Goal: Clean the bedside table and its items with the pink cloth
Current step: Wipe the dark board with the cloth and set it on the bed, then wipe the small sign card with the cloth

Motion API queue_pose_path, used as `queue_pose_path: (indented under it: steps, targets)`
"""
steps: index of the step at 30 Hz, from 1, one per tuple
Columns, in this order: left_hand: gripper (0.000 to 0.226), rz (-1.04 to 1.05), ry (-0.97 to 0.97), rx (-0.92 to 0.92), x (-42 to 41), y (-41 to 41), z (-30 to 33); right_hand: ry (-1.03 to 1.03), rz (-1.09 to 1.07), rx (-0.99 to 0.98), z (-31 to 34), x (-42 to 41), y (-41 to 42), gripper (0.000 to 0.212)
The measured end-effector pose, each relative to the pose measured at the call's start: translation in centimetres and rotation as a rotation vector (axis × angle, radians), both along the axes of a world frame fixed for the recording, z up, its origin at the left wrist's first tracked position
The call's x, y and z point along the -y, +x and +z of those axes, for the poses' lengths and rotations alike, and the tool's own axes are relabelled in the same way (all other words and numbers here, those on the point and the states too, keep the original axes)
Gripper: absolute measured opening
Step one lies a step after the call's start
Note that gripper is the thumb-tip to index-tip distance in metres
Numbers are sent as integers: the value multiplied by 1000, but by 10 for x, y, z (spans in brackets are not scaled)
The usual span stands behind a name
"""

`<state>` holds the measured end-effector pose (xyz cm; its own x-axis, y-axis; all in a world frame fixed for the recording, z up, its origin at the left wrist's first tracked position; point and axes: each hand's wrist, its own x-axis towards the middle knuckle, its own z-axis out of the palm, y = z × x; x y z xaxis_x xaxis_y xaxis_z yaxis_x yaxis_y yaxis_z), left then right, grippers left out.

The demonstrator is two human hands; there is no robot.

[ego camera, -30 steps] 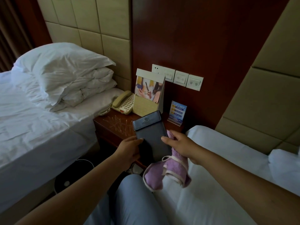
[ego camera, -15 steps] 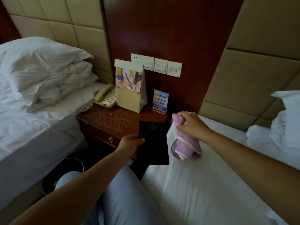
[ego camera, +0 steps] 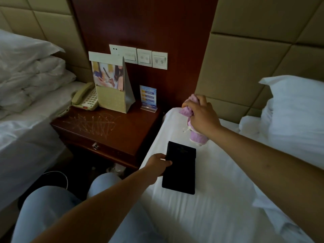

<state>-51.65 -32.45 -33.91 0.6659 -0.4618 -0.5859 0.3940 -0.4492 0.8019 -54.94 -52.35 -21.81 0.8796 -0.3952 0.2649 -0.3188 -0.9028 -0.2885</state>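
Note:
The dark wooden bedside table (ego camera: 112, 134) stands between two beds, its top marked with pale scribbles. On it are a beige telephone (ego camera: 85, 99), a tall card stand with a photo (ego camera: 112, 86) and a small blue sign in a clear holder (ego camera: 148, 97). My left hand (ego camera: 157, 166) holds the left edge of a black folder (ego camera: 180, 168), which lies flat on the white sheet of the right bed. My right hand (ego camera: 201, 114) grips the bunched pink cloth (ego camera: 189, 109) above the bed's near corner, beside the table.
White pillows (ego camera: 29, 71) are stacked on the left bed (ego camera: 26, 137). Another pillow (ego camera: 296, 109) lies on the right bed (ego camera: 219, 199). Wall switches (ego camera: 145, 57) sit above the table. A round bin (ego camera: 54, 178) stands on the floor by my knees (ego camera: 57, 207).
My left hand carried the black folder from above the table rightward and down onto the right bed. My right hand let go of the folder and lifted the pink cloth up toward the table's right side.

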Motion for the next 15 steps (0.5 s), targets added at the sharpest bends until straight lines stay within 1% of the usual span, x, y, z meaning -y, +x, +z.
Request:
queue_pose_path:
  steps: [2,4,5,8,9,12,15]
  targets:
    - [15,-47,18,5,9,-4,-5,5,0,-11,-4,5,-1,46]
    - [18,-114,52,22,14,-5,-9,16,0,-28,-9,10,-1,49]
    - [22,-160,93,62,15,-4,-10,18,4,-36,-12,12,-1,50]
    - [32,-304,228,259,17,8,-9,33,16,-54,-22,17,3,50]
    - [36,-324,233,298,18,14,-4,43,19,-61,-25,17,6,51]
    - [42,-302,213,376,17,43,9,90,43,-75,-35,19,20,50]
    - [40,-229,190,403,19,82,18,146,75,-72,-47,22,40,47]
